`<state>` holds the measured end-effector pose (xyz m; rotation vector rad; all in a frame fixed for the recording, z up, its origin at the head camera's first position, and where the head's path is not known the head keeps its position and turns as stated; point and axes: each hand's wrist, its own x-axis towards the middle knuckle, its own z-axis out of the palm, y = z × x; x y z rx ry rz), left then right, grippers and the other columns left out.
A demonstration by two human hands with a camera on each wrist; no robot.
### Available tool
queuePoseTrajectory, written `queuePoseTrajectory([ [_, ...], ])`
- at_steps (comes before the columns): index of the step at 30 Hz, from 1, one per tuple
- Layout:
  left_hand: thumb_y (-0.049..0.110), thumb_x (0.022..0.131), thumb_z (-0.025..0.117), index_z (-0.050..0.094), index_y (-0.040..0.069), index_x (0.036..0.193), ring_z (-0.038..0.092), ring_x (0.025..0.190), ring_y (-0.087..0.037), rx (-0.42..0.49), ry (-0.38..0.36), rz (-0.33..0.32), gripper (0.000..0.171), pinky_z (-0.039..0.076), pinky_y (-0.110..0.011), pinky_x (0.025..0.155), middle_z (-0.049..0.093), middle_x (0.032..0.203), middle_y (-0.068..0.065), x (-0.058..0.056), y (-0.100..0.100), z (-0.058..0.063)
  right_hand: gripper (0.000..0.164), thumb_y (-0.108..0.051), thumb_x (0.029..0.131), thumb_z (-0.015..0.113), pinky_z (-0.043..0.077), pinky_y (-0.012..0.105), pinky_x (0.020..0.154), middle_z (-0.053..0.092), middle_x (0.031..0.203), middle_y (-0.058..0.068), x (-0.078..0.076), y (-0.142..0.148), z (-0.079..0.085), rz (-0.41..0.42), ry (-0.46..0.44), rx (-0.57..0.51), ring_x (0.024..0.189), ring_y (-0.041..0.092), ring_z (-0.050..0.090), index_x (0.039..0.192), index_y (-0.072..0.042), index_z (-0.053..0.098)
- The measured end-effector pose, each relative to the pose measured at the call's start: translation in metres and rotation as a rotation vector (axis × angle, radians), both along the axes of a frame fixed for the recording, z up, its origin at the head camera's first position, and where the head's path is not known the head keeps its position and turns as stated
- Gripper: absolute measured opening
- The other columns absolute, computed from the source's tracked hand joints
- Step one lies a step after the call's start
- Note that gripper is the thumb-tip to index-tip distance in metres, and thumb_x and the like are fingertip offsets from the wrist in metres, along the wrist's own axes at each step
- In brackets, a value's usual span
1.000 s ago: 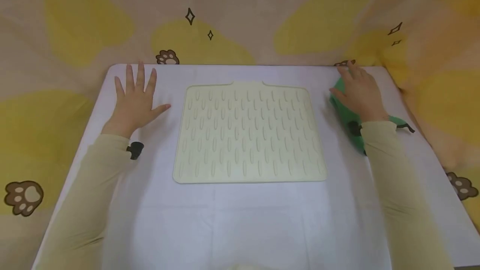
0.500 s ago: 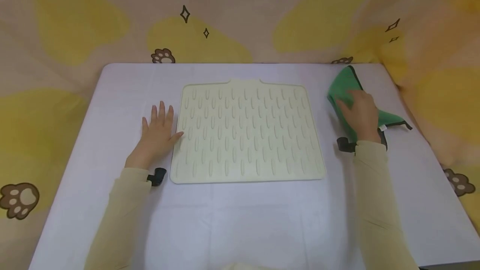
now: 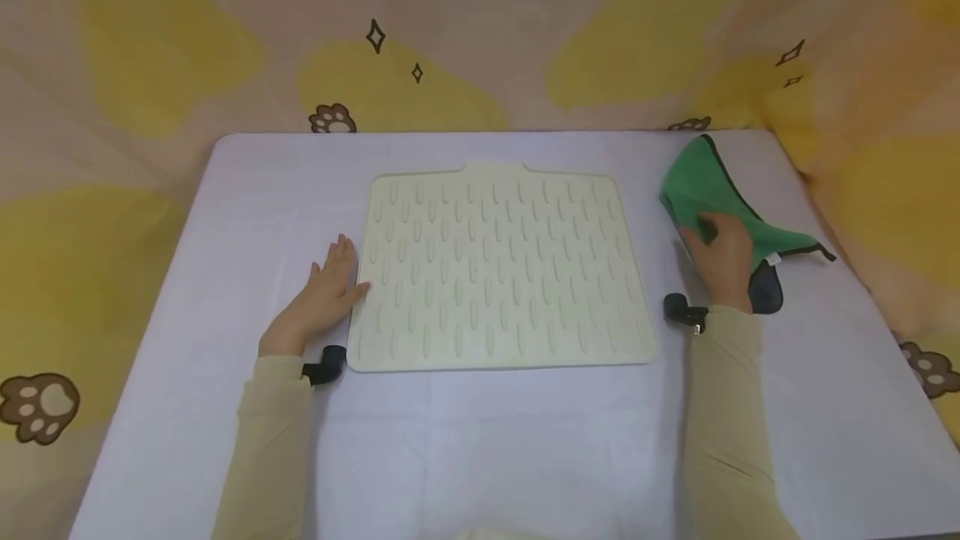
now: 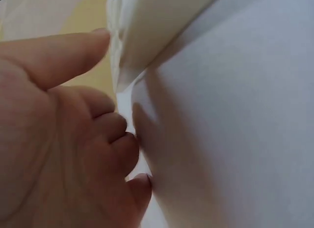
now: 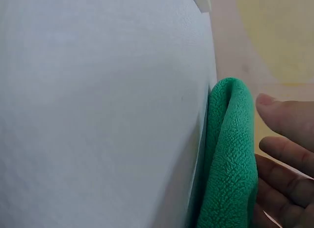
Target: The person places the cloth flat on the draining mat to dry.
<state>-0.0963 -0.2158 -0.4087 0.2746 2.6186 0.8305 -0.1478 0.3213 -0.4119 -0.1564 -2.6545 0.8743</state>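
Note:
A cream mat (image 3: 487, 273) with rows of raised oval ridges lies mid-table. My left hand (image 3: 318, 302) is at its left edge, fingers on the white cloth and thumb over the mat's rim. The left wrist view has the thumb tip (image 4: 100, 41) right beside the mat's edge (image 4: 159, 21), not gripping it. To the right, a folded green cloth (image 3: 701, 173) with dark trim lies in a heap. My right hand (image 3: 723, 261) is at its near side, fingers loosely bent. In the right wrist view, a gap separates the thumb (image 5: 282, 115) from the green fleece.
A white cloth (image 3: 517, 457) covers the table. Behind and beside it hangs a yellow-patterned fabric (image 3: 480, 32). A dark rounded patch (image 3: 767, 288) shows under the green cloth's near side; whether it belongs to the cloth, I cannot tell.
My left hand has come from the far left, nearer to me and right, to the mat's edge. My right hand has drawn back toward me from the green cloth's far corner, uncovering it.

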Motion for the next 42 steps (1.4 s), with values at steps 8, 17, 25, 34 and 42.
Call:
queuePoseTrajectory([
  [8, 0.028, 0.101, 0.04, -0.002, -0.009, 0.146, -0.013, 0.14, -0.037, -0.068, 0.088, -0.051, 0.072, -0.011, -0.058, 0.107, -0.007, 0.153, -0.024, 0.005, 0.002, -0.012, 0.048, -0.008, 0.087, 0.064, 0.029, 0.057, 0.1, 0.046, 0.121, 0.039, 0.003, 0.005, -0.006, 0.028, -0.147, 0.027, 0.115, 0.052, 0.04, 0.122, 0.02, 0.048],
  [17, 0.026, 0.101, 0.041, 0.0, -0.002, 0.149, -0.008, 0.142, -0.033, -0.17, 0.083, -0.08, 0.069, -0.004, -0.059, 0.108, -0.007, 0.156, -0.014, 0.013, 0.008, -0.004, 0.046, -0.003, 0.085, 0.067, 0.029, 0.055, 0.101, 0.047, 0.119, 0.038, -0.005, 0.003, -0.009, 0.001, -0.126, 0.058, 0.114, 0.051, 0.041, 0.122, 0.018, 0.05],
  [25, 0.025, 0.101, 0.042, 0.004, -0.004, 0.149, -0.003, 0.142, -0.036, -0.163, 0.124, -0.077, 0.067, -0.001, -0.061, 0.108, -0.002, 0.156, -0.017, 0.018, 0.01, -0.003, 0.043, 0.002, 0.083, 0.067, 0.03, 0.053, 0.102, 0.049, 0.12, 0.034, 0.006, -0.001, -0.01, -0.033, -0.095, 0.001, 0.116, 0.048, 0.042, 0.122, 0.014, 0.053],
  [34, 0.025, 0.101, 0.044, 0.006, -0.006, 0.148, -0.001, 0.141, -0.039, -0.155, 0.152, -0.09, 0.068, 0.0, -0.063, 0.107, -0.001, 0.155, -0.02, 0.021, 0.009, -0.001, 0.038, 0.005, 0.08, 0.065, 0.031, 0.055, 0.097, 0.051, 0.11, 0.037, 0.009, -0.002, -0.007, -0.031, -0.095, 0.062, 0.109, 0.051, 0.043, 0.114, 0.018, 0.055],
  [42, 0.025, 0.101, 0.044, 0.005, -0.005, 0.148, -0.002, 0.141, -0.039, -0.142, 0.138, -0.09, 0.068, -0.001, -0.063, 0.107, 0.0, 0.155, -0.02, 0.017, 0.013, -0.002, 0.026, 0.004, 0.083, 0.057, 0.035, 0.054, 0.093, 0.057, 0.107, 0.033, 0.008, 0.003, -0.008, -0.134, -0.052, 0.015, 0.105, 0.048, 0.05, 0.107, 0.015, 0.061],
])
